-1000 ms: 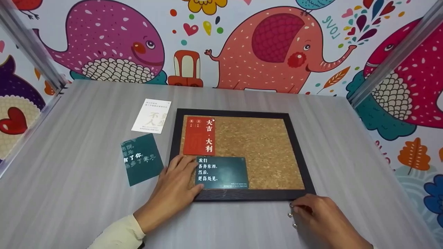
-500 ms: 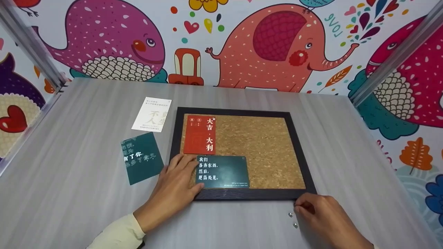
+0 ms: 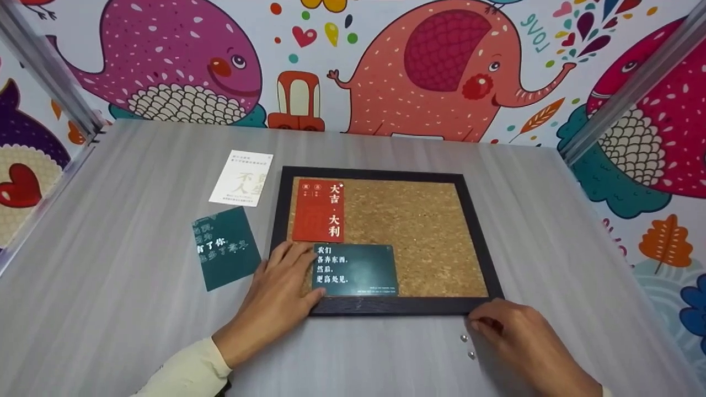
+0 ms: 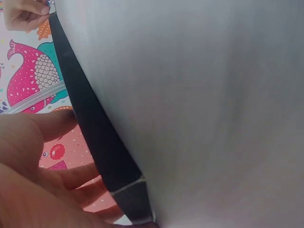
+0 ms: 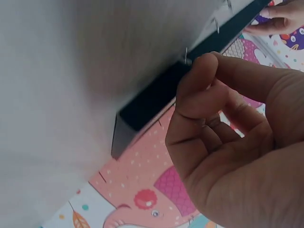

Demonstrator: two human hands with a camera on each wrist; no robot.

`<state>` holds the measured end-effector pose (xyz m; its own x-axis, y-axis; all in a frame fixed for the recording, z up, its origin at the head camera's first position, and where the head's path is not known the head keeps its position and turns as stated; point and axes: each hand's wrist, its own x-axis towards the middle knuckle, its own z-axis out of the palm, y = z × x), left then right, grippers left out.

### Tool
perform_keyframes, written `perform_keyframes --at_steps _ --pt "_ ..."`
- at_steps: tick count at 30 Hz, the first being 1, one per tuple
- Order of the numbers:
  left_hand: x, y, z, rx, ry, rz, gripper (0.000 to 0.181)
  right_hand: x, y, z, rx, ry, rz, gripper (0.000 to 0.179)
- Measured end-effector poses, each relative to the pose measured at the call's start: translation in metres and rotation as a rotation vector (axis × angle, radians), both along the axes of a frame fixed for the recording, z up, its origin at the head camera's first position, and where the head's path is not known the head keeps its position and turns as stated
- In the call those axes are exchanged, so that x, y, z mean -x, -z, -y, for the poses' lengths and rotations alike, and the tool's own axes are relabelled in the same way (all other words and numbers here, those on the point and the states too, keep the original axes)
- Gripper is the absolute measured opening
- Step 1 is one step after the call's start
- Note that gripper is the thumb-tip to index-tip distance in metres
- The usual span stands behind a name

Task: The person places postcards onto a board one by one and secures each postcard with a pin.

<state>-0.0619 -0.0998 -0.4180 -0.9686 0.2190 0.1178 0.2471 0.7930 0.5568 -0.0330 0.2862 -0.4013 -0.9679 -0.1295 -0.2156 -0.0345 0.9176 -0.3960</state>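
Observation:
A cork board in a black frame lies on the table. A red card is on its upper left, with a small pin at the card's top right corner. Below it lies a green card with white writing. My left hand rests over the frame's lower left corner, fingers relaxed, fingertips and thumb at the green card's left edge. Beside the frame's lower right corner, my right hand pinches a push pin between thumb and forefinger; its needle shows in the right wrist view.
Two more push pins, one nearer the frame and one nearer me, lie left of my right hand. A white card and another green card lie left of the board. A cartoon-printed wall closes the table's back.
My right hand has picked up a push pin from the row beside the frame and shifted slightly right. The left hand stays in place. The head view has tilted slightly.

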Motion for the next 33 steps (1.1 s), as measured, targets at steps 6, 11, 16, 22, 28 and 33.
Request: perform_keyframes --at_steps 6,11,16,22,28,33 --pt "-0.0008 -0.0010 0.0002 0.006 -0.001 0.001 0.063 0.0010 -0.0001 -0.0070 -0.019 -0.088 -0.022 0.025" --pt "-0.0002 -0.0009 -0.0007 0.005 -0.001 -0.002 0.062 -0.0008 0.0032 -0.0099 -0.013 -0.111 -0.035 0.027" --pt "0.0002 -0.0006 -0.0012 0.001 -0.009 0.014 0.063 -0.0020 0.0040 -0.0090 -0.018 -0.102 -0.050 0.029" --pt "0.0007 -0.0011 -0.0012 -0.002 -0.009 0.025 0.064 -0.0005 0.0037 -0.0031 -0.053 -0.017 0.014 0.025" --pt "0.0010 -0.0009 -0.0008 0.000 -0.010 0.028 0.065 -0.0046 0.0002 -0.0024 -0.034 -0.040 -0.062 0.026" --pt "0.0009 0.0000 -0.0014 -0.002 -0.013 0.042 0.066 -0.0071 -0.0039 -0.0016 0.046 -0.037 -0.111 0.030"
